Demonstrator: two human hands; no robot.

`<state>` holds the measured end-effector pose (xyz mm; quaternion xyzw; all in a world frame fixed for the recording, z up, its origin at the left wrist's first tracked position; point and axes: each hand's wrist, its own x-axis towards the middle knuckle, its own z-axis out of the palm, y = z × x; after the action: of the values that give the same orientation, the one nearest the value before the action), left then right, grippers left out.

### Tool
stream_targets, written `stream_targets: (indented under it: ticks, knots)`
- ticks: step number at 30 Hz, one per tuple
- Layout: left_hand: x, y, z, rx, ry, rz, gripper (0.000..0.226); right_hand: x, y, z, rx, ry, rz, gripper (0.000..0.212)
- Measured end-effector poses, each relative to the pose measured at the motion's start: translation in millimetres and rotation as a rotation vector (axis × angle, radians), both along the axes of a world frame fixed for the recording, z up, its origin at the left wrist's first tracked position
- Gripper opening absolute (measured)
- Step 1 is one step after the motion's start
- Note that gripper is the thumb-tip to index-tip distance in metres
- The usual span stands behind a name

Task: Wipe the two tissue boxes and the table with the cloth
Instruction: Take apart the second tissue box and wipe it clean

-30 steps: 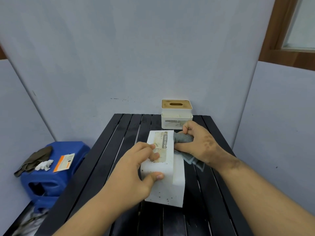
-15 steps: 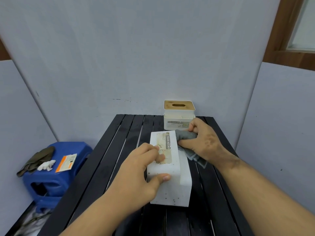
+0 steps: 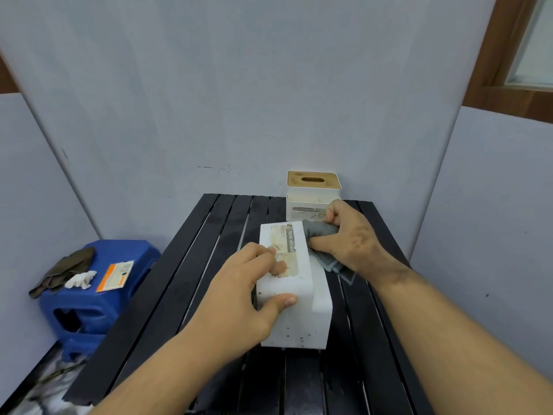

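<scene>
A white tissue box (image 3: 302, 322) with a stained label lies on its side in the middle of the black slatted table (image 3: 191, 283). My left hand (image 3: 248, 295) grips its near left end, thumb on the front face and fingers on top. My right hand (image 3: 350, 238) holds a bunched grey cloth (image 3: 318, 230) against the box's far right side. A second white tissue box with a wooden lid (image 3: 312, 190) stands upright at the table's back edge, just behind my right hand.
A blue plastic stool (image 3: 89, 298) stands left of the table, carrying a dark rag (image 3: 64, 269), a crumpled white tissue (image 3: 80, 279) and an orange-and-white packet (image 3: 115, 275). Grey partition walls close in on three sides.
My right hand with the cloth has slid a little farther back along the box's right side. My left hand keeps its grip on the box.
</scene>
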<state>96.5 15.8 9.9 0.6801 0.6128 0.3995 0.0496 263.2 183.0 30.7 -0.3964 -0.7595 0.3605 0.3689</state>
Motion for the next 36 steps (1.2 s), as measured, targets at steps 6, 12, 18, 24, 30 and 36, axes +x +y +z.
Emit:
stream_targets:
  ticks: [6,12,18,24,30,36]
  knots:
    - [1,1,1,0.010,0.006,0.014,0.028,1,6,-10,0.074,0.001,0.009,0.044]
    - [0,-1,0,0.011,-0.043,-0.006,0.029,15,22,-14,0.007,-0.010,0.052,0.040]
    - [0,-1,-2,0.016,-0.066,-0.014,0.030,25,16,-13,-0.007,0.052,0.007,0.034]
    - [2,-1,-2,0.036,-0.068,-0.005,0.029,26,-14,0,0.042,-0.046,0.148,0.042]
    - [4,-1,0,0.029,-0.053,0.013,0.029,60,-45,9,-0.003,-0.094,0.110,0.046]
    - [4,-1,2,-0.006,-0.093,0.003,0.030,73,-98,16,-0.013,-0.196,0.289,0.043]
